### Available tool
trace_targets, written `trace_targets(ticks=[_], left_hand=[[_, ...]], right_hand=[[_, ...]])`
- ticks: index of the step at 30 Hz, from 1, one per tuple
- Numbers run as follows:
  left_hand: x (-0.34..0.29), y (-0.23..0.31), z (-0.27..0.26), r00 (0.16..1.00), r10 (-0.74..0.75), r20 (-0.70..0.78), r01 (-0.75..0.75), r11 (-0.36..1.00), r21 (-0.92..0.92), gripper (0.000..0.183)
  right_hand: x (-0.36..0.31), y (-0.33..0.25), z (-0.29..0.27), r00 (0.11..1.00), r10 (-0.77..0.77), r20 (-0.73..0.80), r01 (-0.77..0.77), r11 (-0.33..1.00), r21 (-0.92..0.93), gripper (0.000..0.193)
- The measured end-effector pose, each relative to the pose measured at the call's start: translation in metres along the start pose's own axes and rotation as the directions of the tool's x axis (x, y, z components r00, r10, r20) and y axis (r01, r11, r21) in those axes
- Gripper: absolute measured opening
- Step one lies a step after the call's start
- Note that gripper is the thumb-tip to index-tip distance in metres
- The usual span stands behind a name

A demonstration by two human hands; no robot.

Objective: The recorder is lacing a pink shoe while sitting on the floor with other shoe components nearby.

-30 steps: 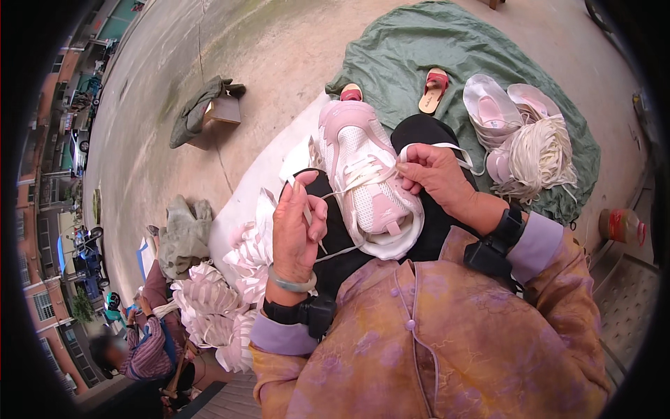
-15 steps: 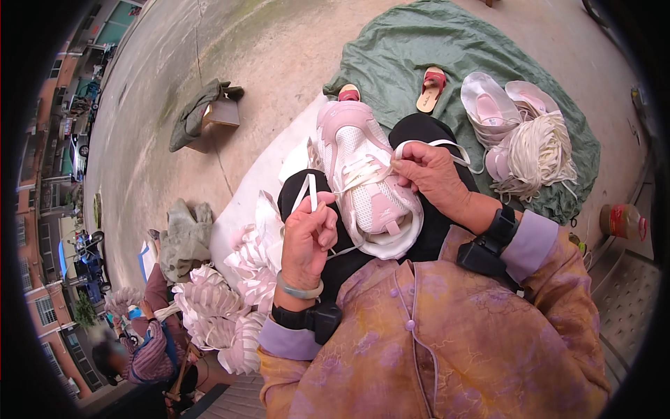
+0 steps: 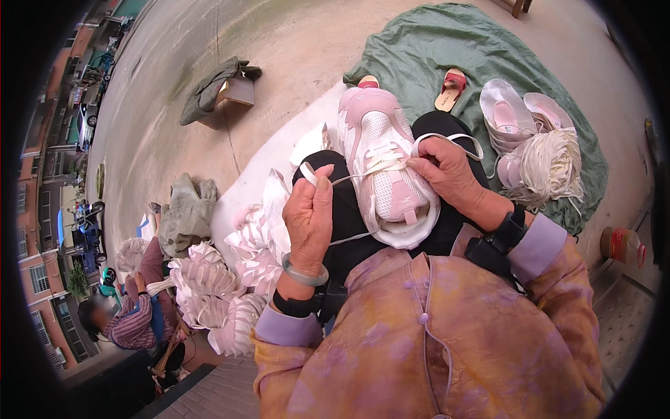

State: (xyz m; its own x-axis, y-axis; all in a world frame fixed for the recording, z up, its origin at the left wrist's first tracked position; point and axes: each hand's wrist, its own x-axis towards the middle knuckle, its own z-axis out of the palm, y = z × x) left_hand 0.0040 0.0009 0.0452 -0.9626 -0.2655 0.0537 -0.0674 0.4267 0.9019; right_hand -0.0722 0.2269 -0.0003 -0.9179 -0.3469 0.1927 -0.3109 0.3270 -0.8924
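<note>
A pink and white sneaker (image 3: pixel 384 133) rests on my lap between my black-trousered knees, its toe pointing away from me. White shoelace (image 3: pixel 385 162) crosses the upper part of its tongue. My left hand (image 3: pixel 310 213), to the left of the shoe, pinches one lace end between thumb and fingers; a strand runs taut from it to the eyelets. At the right eyelets, my right hand (image 3: pixel 447 171) has thumb and fingers closed on the lace, and a loop of it curves over my right knee. The fingertips of the right hand partly hide the lace there.
Bundled pink and white shoes (image 3: pixel 209 279) pile up at my left. On a green cloth (image 3: pixel 426 42) lie red sandals (image 3: pixel 452 87), unlaced pale shoes (image 3: pixel 497 112) and a laces bundle (image 3: pixel 548 164). A plastic bottle (image 3: pixel 621 246) stands right. A co-worker (image 3: pixel 136 314) sits far left.
My left hand has drawn a lace strand taut out to the left of the shoe. My right hand stays at the right eyelets. The whole view has shifted slightly.
</note>
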Motion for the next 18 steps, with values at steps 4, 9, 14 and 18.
trace_targets(ticks=[4,9,14,18], left_hand=[[0.002,-0.004,0.008,0.977,-0.206,0.051,0.212,0.947,-0.242,0.029],[0.001,0.006,0.015,0.946,-0.275,0.172,0.324,0.799,-0.506,0.025],[-0.004,0.012,0.025,0.941,-0.263,0.214,0.339,0.745,-0.575,0.024],[-0.008,0.014,0.024,0.929,-0.286,0.235,0.370,0.674,-0.640,0.024]], right_hand=[[-0.004,-0.001,-0.008,0.985,0.160,0.065,-0.163,0.986,0.045,0.022],[-0.008,-0.028,-0.006,0.993,-0.101,0.063,0.099,0.994,0.043,0.017],[-0.003,-0.052,0.011,0.917,-0.309,0.251,0.347,0.929,-0.127,0.025],[-0.001,-0.053,0.016,0.896,-0.328,0.301,0.400,0.889,-0.223,0.022]])
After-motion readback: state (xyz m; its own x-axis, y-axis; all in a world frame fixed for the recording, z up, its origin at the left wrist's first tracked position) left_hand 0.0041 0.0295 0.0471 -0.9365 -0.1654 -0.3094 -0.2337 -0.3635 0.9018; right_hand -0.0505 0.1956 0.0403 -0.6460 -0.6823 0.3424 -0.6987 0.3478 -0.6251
